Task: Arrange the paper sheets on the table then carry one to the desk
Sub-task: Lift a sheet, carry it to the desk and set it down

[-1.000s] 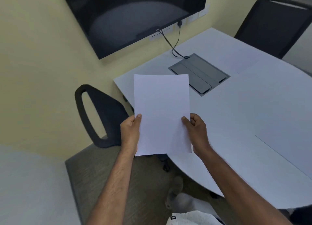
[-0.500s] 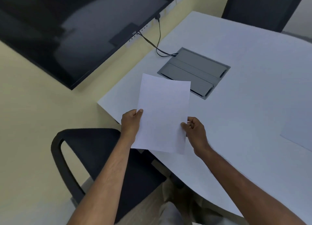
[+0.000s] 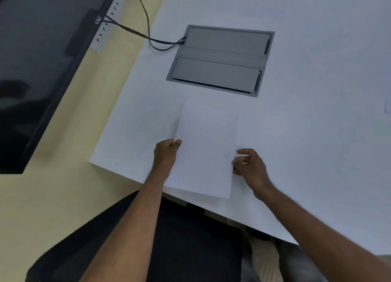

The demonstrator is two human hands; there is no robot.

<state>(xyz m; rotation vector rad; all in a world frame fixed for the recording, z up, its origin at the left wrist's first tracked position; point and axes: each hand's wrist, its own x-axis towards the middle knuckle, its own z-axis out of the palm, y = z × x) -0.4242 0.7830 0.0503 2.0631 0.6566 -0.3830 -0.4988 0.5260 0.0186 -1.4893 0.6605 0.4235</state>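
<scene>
A blank white paper sheet [image 3: 206, 148] lies low over the near corner of the white table [image 3: 317, 144], its lower edge just past the table's rim. My left hand [image 3: 166, 154] pinches the sheet's left edge between thumb and fingers. My right hand [image 3: 250, 165] is at the sheet's right edge with fingers curled; the thumb looks lifted and the grip there is loose. Whether the sheet rests flat on the table is unclear.
A grey cable hatch [image 3: 220, 59] is set in the table just beyond the sheet, with black cables [image 3: 148, 36] running to a wall-mounted dark screen [image 3: 42, 59]. A black chair [image 3: 169, 239] stands under my arms. Another sheet's edge [image 3: 388, 106] shows at far right.
I have moved closer and the view tilted down. The sheet went from upright in front of me to low over the table corner. My right hand's grip has loosened.
</scene>
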